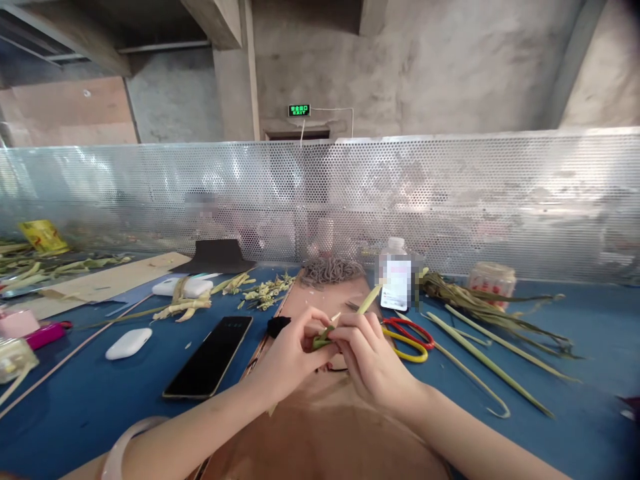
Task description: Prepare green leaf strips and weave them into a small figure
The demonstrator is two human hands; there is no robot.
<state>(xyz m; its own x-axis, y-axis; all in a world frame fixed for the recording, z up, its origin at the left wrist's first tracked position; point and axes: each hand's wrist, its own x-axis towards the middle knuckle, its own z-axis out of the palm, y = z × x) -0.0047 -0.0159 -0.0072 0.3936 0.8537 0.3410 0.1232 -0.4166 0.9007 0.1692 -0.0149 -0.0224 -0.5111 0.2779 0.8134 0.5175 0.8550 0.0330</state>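
My left hand (295, 343) and my right hand (365, 353) meet above a brown board, fingers closed in a pinch. Between their fingertips is a small folded piece of green plant leaf (323, 339), held from both sides. A pale leaf strip (370, 300) sticks up behind my right fingers; whether it joins the folded piece is hidden. Scissors (410, 355) with red and yellow handles lie just beyond my right hand, their blades partly covered. A black object (278, 326) lies by my left fingers.
A dark-screened phone (210, 360) and white earbud case (129, 343) lie left on the blue table. A lit phone (395, 287) leans against a bottle. Long leaf strips (493, 363) and a dried bundle (465, 303) lie right. Grey cord (333, 271) sits behind, before a perforated metal screen (450, 200).
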